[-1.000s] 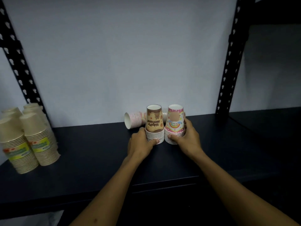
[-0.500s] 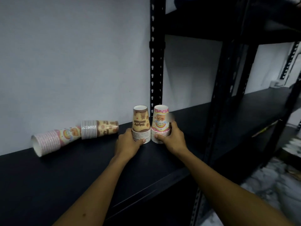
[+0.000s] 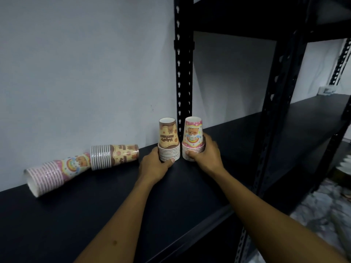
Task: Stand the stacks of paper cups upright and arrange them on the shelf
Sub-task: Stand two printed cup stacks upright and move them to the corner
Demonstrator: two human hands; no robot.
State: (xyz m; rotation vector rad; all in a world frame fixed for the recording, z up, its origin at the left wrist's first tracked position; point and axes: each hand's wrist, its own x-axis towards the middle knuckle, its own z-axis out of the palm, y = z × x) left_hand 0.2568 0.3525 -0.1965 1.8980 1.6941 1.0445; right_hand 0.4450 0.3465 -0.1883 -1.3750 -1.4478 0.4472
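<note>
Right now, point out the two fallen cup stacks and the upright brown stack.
Fallen pink stack (image 3: 57, 172): head view, on its ribbed rims.
Fallen brown stack (image 3: 114, 155): head view, mid-side.
Upright brown stack (image 3: 168, 136): head view, top cup's printed side.

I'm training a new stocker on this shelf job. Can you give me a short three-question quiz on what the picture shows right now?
1. How many cup stacks lie on their sides on the shelf?
2. True or false: the left hand grips the pink stack.
3. Which toppled stack lies nearer the upright pair? A) the pink toppled stack B) the brown toppled stack

Key
1. Two.
2. False: the left hand grips the brown stack; the right hand grips the pink stack.
3. B.
</note>
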